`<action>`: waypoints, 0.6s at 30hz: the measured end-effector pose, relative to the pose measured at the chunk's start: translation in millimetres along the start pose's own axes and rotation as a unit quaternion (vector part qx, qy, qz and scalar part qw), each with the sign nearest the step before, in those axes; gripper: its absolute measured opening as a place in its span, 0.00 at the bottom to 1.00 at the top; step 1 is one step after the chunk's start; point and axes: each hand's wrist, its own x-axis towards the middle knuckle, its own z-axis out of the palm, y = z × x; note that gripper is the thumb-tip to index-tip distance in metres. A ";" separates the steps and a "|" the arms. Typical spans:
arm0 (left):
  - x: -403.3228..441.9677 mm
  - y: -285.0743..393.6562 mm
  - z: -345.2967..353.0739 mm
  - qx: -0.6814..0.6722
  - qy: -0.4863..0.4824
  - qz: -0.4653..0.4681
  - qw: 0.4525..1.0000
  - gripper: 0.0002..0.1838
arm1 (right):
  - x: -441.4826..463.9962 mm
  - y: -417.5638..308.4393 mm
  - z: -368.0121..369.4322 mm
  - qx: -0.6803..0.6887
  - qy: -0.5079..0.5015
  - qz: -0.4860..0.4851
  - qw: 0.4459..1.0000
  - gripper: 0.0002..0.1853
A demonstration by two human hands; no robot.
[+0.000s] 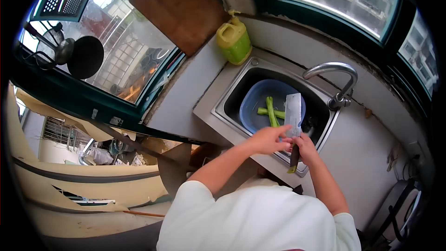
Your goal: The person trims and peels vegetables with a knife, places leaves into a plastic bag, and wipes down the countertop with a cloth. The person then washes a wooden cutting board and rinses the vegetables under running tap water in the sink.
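Observation:
My right hand (305,149) is closed around the dark handle of a cleaver (293,110), whose broad metal blade points away from me over a blue basin (246,109). The handle's butt end is yellowish. Beside the lower part of the blade is my left hand (270,140), its fingers stretched out and apart; whether they touch the cleaver I cannot tell. Inside the basin, two green stalks (270,107) lie crossed, to the left of the blade. The basin sits in a metal sink (222,107).
A curved faucet (344,94) rises at the sink's right. Behind the sink stands a yellow-green jug (234,42), near a wooden cutting board (181,9) leaning by the window. A grater (62,3) and a dark pan (86,57) hang at the left. Countertop (357,153) extends right.

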 end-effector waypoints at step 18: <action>-91.3 -63.0 -478.0 -0.225 0.623 0.131 0.738 0.24 | -127.7 119.0 -198.6 -0.390 0.576 -0.193 0.692 0.25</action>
